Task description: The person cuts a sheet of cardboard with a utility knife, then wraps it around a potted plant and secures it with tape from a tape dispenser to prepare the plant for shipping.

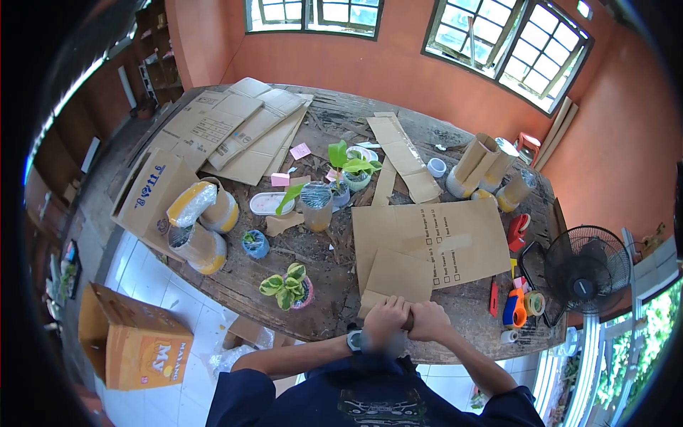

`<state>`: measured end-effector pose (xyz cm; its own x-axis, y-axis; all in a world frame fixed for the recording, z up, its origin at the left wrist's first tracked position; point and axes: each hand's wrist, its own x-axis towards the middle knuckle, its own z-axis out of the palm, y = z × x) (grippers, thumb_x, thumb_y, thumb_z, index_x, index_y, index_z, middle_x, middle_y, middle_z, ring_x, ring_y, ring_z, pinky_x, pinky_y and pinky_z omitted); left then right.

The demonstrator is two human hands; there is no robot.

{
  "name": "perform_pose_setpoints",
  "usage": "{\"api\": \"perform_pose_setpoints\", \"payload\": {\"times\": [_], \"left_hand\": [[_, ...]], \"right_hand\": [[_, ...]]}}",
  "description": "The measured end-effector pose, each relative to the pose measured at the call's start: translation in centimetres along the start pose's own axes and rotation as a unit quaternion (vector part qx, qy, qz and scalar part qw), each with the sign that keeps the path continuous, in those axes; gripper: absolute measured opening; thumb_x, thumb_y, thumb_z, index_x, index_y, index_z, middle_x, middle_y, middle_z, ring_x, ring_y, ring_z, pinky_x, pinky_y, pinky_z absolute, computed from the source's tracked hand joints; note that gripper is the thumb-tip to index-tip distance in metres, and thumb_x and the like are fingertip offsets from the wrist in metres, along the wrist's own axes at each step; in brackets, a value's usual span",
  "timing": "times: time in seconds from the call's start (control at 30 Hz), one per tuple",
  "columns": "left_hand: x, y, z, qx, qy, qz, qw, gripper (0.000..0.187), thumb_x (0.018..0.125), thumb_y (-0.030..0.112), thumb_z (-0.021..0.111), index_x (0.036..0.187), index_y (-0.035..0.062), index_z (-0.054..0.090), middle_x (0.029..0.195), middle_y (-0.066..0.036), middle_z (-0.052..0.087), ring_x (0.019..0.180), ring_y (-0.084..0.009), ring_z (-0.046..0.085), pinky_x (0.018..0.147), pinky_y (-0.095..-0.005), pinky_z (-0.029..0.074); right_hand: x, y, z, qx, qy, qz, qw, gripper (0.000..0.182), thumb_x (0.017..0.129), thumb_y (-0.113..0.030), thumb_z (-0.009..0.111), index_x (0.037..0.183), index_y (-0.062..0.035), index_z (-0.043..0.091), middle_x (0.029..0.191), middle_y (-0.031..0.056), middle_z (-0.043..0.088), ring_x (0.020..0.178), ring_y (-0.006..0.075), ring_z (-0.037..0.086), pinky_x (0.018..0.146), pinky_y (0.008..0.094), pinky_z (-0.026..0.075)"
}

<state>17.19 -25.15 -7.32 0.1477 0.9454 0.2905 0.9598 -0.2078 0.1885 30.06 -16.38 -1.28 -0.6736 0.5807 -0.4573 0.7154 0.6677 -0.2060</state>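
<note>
At the table's front edge, my left hand (385,320) and my right hand (429,321) are side by side, both closed. Their fingers wrap over the near edge of a small cardboard piece (400,274), which seems bent or rolled under them; the exact fold is hidden. A dark watch (353,341) is on my left wrist. Beneath the small piece and beyond it lies a larger cardboard sheet (469,242) with printed checkboxes. To the right of my right hand are a red cutter (494,297) and an orange-and-blue tape dispenser (515,307).
Potted plants (286,286) and plastic-wrapped cardboard tubes (197,249) stand on the wooden table (320,256). Flattened boxes (213,132) cover its far left. More tubes (473,164), a red tape dispenser (519,229) and a black fan (585,274) are at right. A box (146,349) sits on the floor.
</note>
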Motion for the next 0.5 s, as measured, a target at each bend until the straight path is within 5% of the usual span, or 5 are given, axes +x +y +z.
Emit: {"api": "perform_pose_setpoints", "payload": {"times": [0.13, 0.23, 0.33, 0.5], "left_hand": [[-0.2, -0.6, 1.1, -0.014, -0.036, 0.011, 0.999, 0.019, 0.074, 0.01, 0.066, 0.091, 0.0014, 0.066, 0.088, -0.011, 0.068, 0.084, -0.026, 0.068, 0.074, -0.0336, 0.053], [0.7, -1.8, -0.2, -0.088, -0.139, -0.003, 0.986, 0.026, 0.07, 0.008, 0.072, 0.093, 0.0002, 0.065, 0.094, -0.015, 0.069, 0.09, -0.0304, 0.069, 0.078, -0.0387, 0.055], [2.1, -2.5, -2.8, -0.127, -0.21, -0.017, 0.969, 0.033, 0.067, 0.008, 0.076, 0.096, -0.0009, 0.064, 0.101, -0.019, 0.069, 0.097, -0.0335, 0.068, 0.082, -0.0419, 0.056], [1.0, -1.4, 0.3, -0.076, -0.106, -0.003, 0.992, 0.036, 0.066, 0.011, 0.078, 0.098, 0.0016, 0.064, 0.095, -0.013, 0.067, 0.093, -0.0291, 0.067, 0.08, -0.0376, 0.053]], "right_hand": [[0.8, 1.4, 1.7, 0.038, -0.004, -0.049, 0.998, 0.035, 0.06, -0.018, 0.076, 0.092, -0.0066, 0.067, 0.09, 0.0178, 0.069, 0.092, 0.0368, 0.067, 0.08, 0.0465, 0.056], [-0.5, -0.2, 3.2, -0.055, 0.215, -0.052, 0.974, 0.041, 0.061, -0.014, 0.075, 0.099, -0.0075, 0.063, 0.092, 0.0142, 0.066, 0.095, 0.0345, 0.064, 0.079, 0.0469, 0.054], [-0.7, -0.1, 4.3, -0.132, 0.261, -0.064, 0.954, 0.046, 0.064, -0.012, 0.076, 0.107, -0.0068, 0.059, 0.098, 0.011, 0.062, 0.098, 0.0309, 0.061, 0.082, 0.0457, 0.053], [-0.3, 0.4, 3.4, -0.013, 0.158, -0.022, 0.987, 0.042, 0.063, -0.012, 0.074, 0.102, -0.0052, 0.061, 0.092, 0.0158, 0.067, 0.093, 0.0361, 0.065, 0.077, 0.048, 0.055]]}}
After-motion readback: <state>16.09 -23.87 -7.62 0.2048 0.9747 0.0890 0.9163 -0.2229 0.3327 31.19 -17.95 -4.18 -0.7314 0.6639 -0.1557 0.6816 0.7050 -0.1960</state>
